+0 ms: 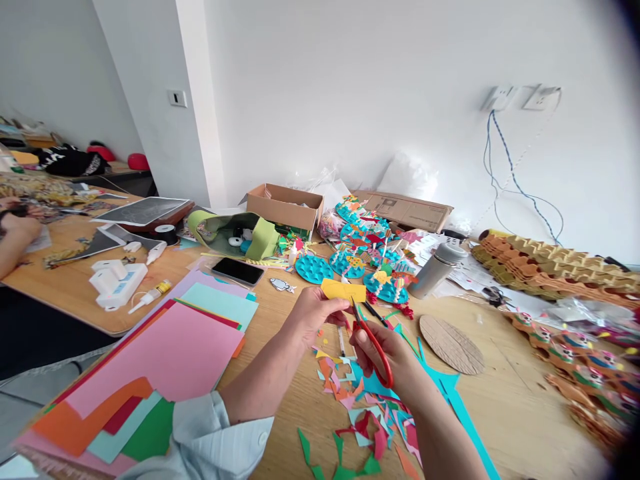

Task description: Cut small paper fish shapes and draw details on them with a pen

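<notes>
A small piece of yellow paper [345, 291] with drawn lines is pinched between the thumb and fingers of my left hand [313, 313]. My right hand [375, 350] grips red-handled scissors [383, 353], fingers wrapped through the loops. The scissor blades point up at the lower right edge of the yellow paper; whether they are parted is too small to tell. Below both hands lie many paper scraps [367, 427] in green, red, orange, pink and blue. A black pen [375, 315] rests just behind the scissors.
Coloured paper sheets [165, 353] are stacked at left, near a phone [237, 271] and a power strip [120, 285]. Blue paper crafts with fish [370, 247], a thermos [437, 270] and a cardboard oval [451, 343] stand beyond. Egg-tray crafts [580, 353] fill the right. Another person's arm [17, 237] shows far left.
</notes>
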`<control>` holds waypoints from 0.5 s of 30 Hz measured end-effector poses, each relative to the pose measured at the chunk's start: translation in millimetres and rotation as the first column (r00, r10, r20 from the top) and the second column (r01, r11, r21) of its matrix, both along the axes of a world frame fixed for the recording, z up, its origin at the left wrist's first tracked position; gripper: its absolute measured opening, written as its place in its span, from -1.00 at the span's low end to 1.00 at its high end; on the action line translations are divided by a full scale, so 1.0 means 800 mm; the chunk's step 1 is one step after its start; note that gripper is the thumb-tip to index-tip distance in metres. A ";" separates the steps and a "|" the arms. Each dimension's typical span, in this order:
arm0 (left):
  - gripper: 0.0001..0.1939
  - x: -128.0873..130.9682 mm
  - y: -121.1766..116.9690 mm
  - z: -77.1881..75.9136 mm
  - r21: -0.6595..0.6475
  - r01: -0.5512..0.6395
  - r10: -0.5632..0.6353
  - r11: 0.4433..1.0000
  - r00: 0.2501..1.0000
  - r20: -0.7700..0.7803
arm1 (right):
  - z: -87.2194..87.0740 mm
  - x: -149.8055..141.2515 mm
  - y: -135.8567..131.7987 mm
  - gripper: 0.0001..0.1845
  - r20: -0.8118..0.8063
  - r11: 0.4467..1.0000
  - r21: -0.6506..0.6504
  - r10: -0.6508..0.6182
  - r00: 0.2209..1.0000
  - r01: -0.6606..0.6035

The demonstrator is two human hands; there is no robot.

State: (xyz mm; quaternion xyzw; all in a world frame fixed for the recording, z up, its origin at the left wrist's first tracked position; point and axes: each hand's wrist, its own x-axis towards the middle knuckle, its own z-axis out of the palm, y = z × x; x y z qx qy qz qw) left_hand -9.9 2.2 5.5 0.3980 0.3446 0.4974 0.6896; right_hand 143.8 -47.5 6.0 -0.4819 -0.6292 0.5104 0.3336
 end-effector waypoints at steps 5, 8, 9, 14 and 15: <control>-0.79 -0.001 0.000 0.001 0.018 0.012 -0.011 1.000 1.000 -0.019 | 0.001 0.001 -0.001 -0.43 0.023 1.000 0.012 0.026 0.999 -0.026; -0.81 -0.001 0.000 0.002 0.030 0.015 -0.014 0.999 1.000 -0.026 | 0.000 0.001 0.000 -0.43 0.018 1.000 0.009 0.030 0.999 -0.030; -0.81 -0.001 0.000 0.002 0.031 0.016 -0.015 0.999 1.000 -0.027 | 0.000 0.001 0.000 -0.44 0.018 1.000 0.007 0.029 0.999 -0.029; -0.79 -0.002 -0.001 0.003 0.029 0.015 -0.014 0.999 0.999 -0.037 | 0.001 0.001 0.000 -0.43 0.026 1.000 -0.004 0.020 0.999 -0.020; -0.79 -0.002 -0.001 0.003 0.030 0.015 -0.014 0.999 0.999 -0.040 | 0.001 0.001 0.000 -0.43 0.030 1.000 -0.005 0.020 0.999 -0.020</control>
